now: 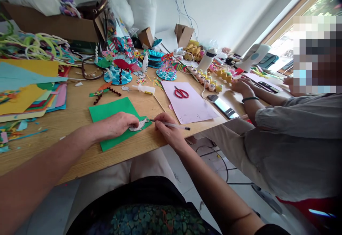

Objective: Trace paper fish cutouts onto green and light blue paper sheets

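A green sheet (112, 112) lies on the wooden table in front of me. On its right part rests a small white paper cutout (139, 125) with a dark outline, shaped like an animal. My left hand (120, 123) presses the cutout down against the sheet, fingers bent together at its left end. In my right hand (168, 129) is a pen (175, 124) with a clear barrel and a dark end cap. Its tip is close to the right end of the cutout, by the sheet's edge; I cannot tell if it touches.
Right of my hands, red-handled scissors (181, 92) lie on a pale purple sheet (192, 108), near a phone (223, 106). A glue bottle (146, 89) lies behind. Coloured sheets (29, 85) are stacked at left. Another person (288, 121) sits at right, hands on the table.
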Tool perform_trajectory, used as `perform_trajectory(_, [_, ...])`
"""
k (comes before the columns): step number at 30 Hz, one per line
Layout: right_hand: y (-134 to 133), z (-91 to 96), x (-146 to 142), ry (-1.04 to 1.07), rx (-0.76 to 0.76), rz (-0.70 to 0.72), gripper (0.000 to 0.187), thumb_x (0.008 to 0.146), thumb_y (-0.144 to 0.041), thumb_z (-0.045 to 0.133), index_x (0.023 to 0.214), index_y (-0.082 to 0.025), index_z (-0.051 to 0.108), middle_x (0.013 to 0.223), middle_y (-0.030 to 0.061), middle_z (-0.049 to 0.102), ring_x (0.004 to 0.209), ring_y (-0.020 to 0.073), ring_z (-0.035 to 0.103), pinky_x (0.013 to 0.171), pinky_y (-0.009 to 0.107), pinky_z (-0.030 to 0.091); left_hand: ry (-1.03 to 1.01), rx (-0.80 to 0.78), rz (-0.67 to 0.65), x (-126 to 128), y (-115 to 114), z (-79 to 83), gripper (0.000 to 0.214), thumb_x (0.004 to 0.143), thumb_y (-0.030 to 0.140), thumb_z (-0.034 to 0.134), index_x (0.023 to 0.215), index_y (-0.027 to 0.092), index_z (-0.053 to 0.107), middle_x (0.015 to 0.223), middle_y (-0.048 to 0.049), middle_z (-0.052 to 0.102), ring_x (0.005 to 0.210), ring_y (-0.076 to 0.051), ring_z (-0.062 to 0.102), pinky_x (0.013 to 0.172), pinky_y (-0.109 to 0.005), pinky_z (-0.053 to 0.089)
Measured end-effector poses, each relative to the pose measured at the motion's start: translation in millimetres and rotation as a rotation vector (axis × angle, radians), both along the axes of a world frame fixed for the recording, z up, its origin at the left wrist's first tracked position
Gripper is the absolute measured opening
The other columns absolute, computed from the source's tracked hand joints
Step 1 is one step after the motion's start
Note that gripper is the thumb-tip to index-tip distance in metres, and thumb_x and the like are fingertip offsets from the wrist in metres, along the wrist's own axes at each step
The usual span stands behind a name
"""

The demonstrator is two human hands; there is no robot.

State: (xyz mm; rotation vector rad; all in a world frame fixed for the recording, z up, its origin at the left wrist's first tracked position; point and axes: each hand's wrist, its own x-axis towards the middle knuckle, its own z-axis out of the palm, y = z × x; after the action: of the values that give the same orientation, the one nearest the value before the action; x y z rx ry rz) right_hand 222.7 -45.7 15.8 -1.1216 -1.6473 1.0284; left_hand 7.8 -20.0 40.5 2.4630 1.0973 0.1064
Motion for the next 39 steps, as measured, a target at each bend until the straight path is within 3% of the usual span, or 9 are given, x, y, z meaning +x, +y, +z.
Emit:
perform_trajectory(8, [-10, -11.1, 3, -0.250, 0.202, -0.075, 0.020, 0.085, -0.030, 0.044, 0.089, -0.019, 0.060, 0.073, 0.0003, 0.061, 0.067, 0.0121, 0.055, 0.064, 0.022, 0.040, -0.005, 0.062, 0.030, 2, -10, -0.2, 0.025, 0.084, 0.020, 0.036, 0.083, 0.018, 0.061, 0.087, -0.0027, 0.064, 0.080, -0.016, 0.056, 0.072, -0.025, 0.040])
perform_trajectory(18, [-9, -11.1, 0, -0.243, 0.188, -0.138, 0.018, 0.083, -0.028, 0.047, 0.088, -0.019, 0.061, 0.076, 0.0012, 0.064, 0.070, 0.0140, 0.058, 0.068, 0.024, 0.043, -0.005, 0.105, 0.014, 4, -15, -6.1, 0.018, 0.086, 0.019, 0.041, 0.085, 0.018, 0.059, 0.092, -0.0047, 0.060, 0.086, -0.018, 0.055, 0.076, -0.027, 0.041])
perform_trajectory(27, [-7, -15.0, -1, -0.215, 0.209, -0.162, 0.019, 0.083, -0.030, 0.046, 0.089, -0.019, 0.061, 0.077, 0.0014, 0.064, 0.069, 0.0144, 0.057, 0.068, 0.025, 0.043, 0.068, 0.103, 0.035, 4, -15, 12.3, 0.021, 0.083, 0.019, 0.046, 0.099, 0.020, 0.059, 0.100, -0.0053, 0.058, 0.091, -0.018, 0.056, 0.079, -0.027, 0.043])
perform_trajectory(31, [-6, -16.2, -1, -0.217, 0.214, -0.188, 0.020, 0.082, -0.031, 0.045, 0.087, -0.020, 0.061, 0.075, 0.0008, 0.065, 0.068, 0.0146, 0.058, 0.068, 0.026, 0.044, 0.120, 0.102, 0.039, 5, -10, 10.7, 0.025, 0.080, 0.019, 0.049, 0.103, 0.020, 0.058, 0.101, -0.0055, 0.059, 0.090, -0.019, 0.056, 0.078, -0.027, 0.044])
perform_trajectory(39, [-6, -16.0, -2, -0.237, 0.216, -0.197, 0.018, 0.083, -0.030, 0.045, 0.087, -0.020, 0.059, 0.074, 0.0010, 0.064, 0.068, 0.0152, 0.058, 0.067, 0.026, 0.043, 0.244, 0.113, 0.030, 13, -2, 7.8, 0.022, 0.073, 0.018, 0.054, 0.094, 0.018, 0.061, 0.096, -0.0073, 0.061, 0.088, -0.020, 0.058, 0.075, -0.028, 0.045])
